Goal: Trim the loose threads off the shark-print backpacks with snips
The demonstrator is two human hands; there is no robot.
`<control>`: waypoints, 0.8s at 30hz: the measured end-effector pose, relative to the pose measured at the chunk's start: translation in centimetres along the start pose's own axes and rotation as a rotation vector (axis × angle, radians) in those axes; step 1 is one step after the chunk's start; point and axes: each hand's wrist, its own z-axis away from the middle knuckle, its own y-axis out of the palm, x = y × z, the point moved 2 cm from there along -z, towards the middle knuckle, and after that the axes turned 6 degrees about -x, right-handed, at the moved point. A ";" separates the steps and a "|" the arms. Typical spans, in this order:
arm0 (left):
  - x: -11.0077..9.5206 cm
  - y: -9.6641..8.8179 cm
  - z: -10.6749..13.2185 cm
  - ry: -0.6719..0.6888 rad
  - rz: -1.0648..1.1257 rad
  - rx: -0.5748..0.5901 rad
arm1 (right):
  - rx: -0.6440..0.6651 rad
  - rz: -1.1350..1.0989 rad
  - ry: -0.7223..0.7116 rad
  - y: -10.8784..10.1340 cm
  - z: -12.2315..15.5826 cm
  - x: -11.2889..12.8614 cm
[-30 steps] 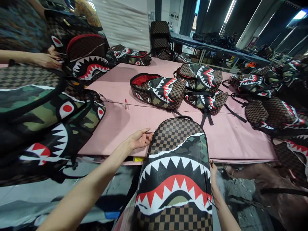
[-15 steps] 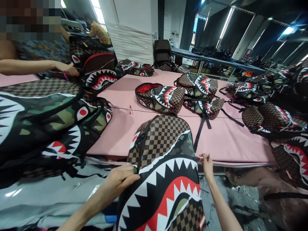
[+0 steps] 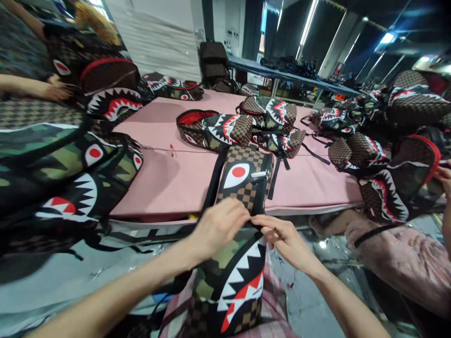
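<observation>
A checkered brown backpack (image 3: 239, 188) with a shark mouth, camouflage patch and red eye lies on its side, leaning from my lap onto the edge of the pink table (image 3: 169, 183). My left hand (image 3: 218, 225) rests curled on its side at the middle, fingers bent and pressed on the fabric. My right hand (image 3: 282, 237) meets it from the right, fingertips pinched at the same seam. A white zipper pull (image 3: 259, 174) shows on the side pocket just above the hands.
Several more shark backpacks lie on the table, a stack (image 3: 63, 169) at my left and others (image 3: 387, 178) at my right. Another person's arm (image 3: 31, 87) reaches over a bag at far left. A hand (image 3: 444, 180) shows at the right edge.
The backpack has turned from face-up onto its side, so the eye panel now faces up. Both hands have come together at the middle of its side.
</observation>
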 end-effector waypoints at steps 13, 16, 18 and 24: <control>2.0 2.3 -1.5 0.329 -0.344 0.264 | 0.425 0.508 -0.162 2.1 -1.3 2.0; 2.6 2.9 -0.6 0.258 -0.368 0.216 | 0.379 0.264 -0.234 3.5 -1.2 1.2; 3.2 2.4 -0.2 0.223 -0.337 0.195 | 0.367 0.228 -0.255 3.8 -1.1 0.8; 2.2 0.2 3.3 0.266 0.009 0.152 | 0.373 0.370 -0.271 1.9 0.3 0.4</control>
